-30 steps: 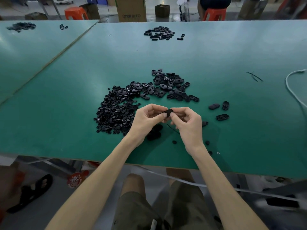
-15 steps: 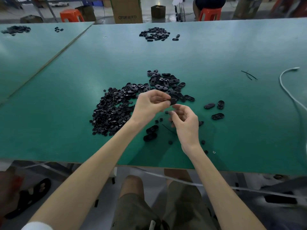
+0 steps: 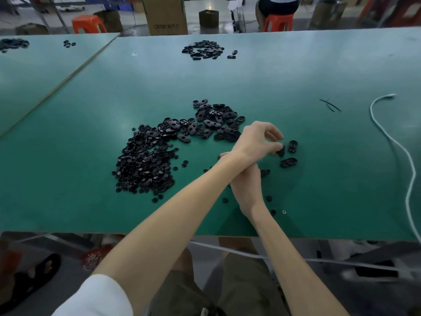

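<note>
My left hand (image 3: 257, 140) reaches across to the right, its forearm lying over my right hand. Its thumb and fingertips pinch a black oval plastic piece (image 3: 280, 152) just above the green table (image 3: 68, 179). Two similar oval pieces (image 3: 288, 162) lie right beside it. My right hand (image 3: 247, 188) stays low over the table under the left wrist, and its fingers are mostly hidden. A heap of small black parts (image 3: 143, 165) lies to the left, with a heap of larger oval shells (image 3: 214, 124) behind the hands.
A white cable (image 3: 391, 137) curves along the table's right side, near some thin black strands (image 3: 329, 104). Another pile of black parts (image 3: 202, 50) sits at the far edge. Loose small parts (image 3: 268, 198) dot the table near my right wrist. Boxes and orange stools stand beyond.
Both hands held the piece together, then parted. My left hand has carried it rightward across my right hand to the small group of oval pieces. My right hand has sunk towards the table.
</note>
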`<state>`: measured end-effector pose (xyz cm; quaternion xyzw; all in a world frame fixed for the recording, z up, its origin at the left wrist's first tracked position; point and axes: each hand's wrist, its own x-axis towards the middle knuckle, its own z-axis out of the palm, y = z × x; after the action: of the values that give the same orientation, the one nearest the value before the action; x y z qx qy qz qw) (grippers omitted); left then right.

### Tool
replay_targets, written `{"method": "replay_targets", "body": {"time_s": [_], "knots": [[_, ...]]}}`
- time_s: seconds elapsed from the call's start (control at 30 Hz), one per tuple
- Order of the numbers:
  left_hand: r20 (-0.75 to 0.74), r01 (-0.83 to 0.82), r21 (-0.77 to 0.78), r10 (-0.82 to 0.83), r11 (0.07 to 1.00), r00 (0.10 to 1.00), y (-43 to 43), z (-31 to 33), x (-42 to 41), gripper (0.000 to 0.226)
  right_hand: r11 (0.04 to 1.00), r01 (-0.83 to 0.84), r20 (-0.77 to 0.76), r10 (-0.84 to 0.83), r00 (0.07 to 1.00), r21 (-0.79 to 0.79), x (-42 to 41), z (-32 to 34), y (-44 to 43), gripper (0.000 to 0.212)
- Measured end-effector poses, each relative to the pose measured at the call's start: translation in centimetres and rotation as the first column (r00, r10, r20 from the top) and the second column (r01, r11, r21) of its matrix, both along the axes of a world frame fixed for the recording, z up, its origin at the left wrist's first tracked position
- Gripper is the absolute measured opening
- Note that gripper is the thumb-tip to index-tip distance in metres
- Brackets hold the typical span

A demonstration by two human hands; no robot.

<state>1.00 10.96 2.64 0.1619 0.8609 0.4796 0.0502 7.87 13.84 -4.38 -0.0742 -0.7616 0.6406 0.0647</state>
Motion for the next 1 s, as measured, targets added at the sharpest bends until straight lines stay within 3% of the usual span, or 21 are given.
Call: {"method": "replay_targets", "body": {"time_s": [0.07,0.17,0.27,0.4,0.47,0.6,0.73,0.83,1.0], "knots": [[-0.05,-0.02,-0.045,0.018,0.999,0.999,-0.7,-0.2,0.1,0.014,1.0,-0.014,-0.01,0.014,1.0,-0.008,0.1,0.0,-0.1,0.039],[-0.031,-0.053,0.028,0.054,0.998,0.998,-2.5,-0.3,0.3,0.015,0.998,-0.055,-0.026,0.054,0.998,-0.017,-0.3,0.3,-0.2,0.02],[-0.027,-0.088,0.085,0.09,0.993,0.996,-5.1,-0.4,0.4,0.017,0.996,-0.073,-0.081,0.069,0.994,-0.053,0.0,0.7,-0.2,0.014],[-0.068,-0.205,0.049,0.208,0.978,0.976,-9.1,-0.8,0.4,0.023,0.999,-0.029,-0.096,0.026,0.995,-0.025,-0.1,0.4,-0.2,0.019],[-0.086,-0.237,-0.009,0.235,0.971,0.968,-10.8,-1.2,0.6,0.025,0.992,0.05,-0.09,-0.06,0.994,-0.117,-0.2,0.5,-0.2,0.025],[-0.082,-0.152,-0.21,0.138,0.966,0.987,-12.8,-1.8,1.3,0.02,0.96,0.135,-0.06,-0.154,0.986,-0.244,-0.3,0.7,-0.1,0.043],[-0.053,-0.054,-0.294,0.041,0.954,0.998,-12.8,-2.5,2.0,0.018,0.953,0.133,-0.071,-0.158,0.985,-0.272,-0.2,0.7,-0.2,0.036],[-0.102,-0.046,-0.307,0.015,0.951,0.995,-11.9,-2.7,2.7,0.022,0.945,0.131,-0.086,-0.163,0.983,-0.299,-0.3,0.7,-0.1,0.029],[-0.176,-0.033,-0.459,-0.055,0.888,0.983,-10.0,-2.9,3.6,0.031,0.947,0.129,-0.084,-0.161,0.983,-0.295,-0.3,0.5,0.1,0.025]]}}
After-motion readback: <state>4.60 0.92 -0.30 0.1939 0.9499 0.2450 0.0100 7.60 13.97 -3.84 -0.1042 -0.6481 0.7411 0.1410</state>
